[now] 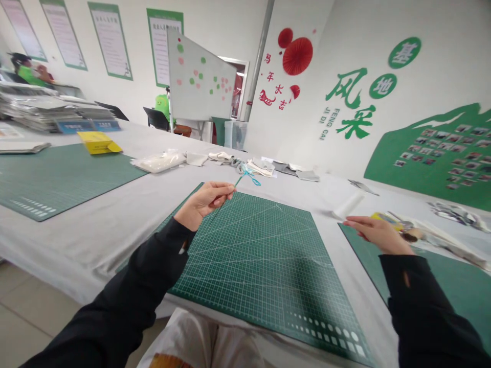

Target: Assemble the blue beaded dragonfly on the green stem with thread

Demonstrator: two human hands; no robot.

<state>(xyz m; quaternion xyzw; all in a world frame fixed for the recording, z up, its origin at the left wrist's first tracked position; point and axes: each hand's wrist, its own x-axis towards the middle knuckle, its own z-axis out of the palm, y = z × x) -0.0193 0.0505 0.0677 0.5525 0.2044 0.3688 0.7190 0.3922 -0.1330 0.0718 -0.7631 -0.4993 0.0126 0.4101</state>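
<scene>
My left hand [210, 199] is closed in a pinch on a thin green stem with light-blue loops [251, 177] at its far end. It is raised over the back left part of a green cutting mat [261, 255]. Off to the right, my right hand [378, 232] has its fingertips pressed together, pointing left. Whatever lies between them, if anything, is too small to make out. Behind those fingertips a blurred white roll [348, 205] lies on the table.
More cutting mats lie left [69, 174] and right [452, 286] on the cloth-covered table. A yellow box [98, 143], a plastic bag [159, 161] and fabric scraps [220, 157] are farther back. A tape roll [412, 234] sits beside my right hand. People sit beyond.
</scene>
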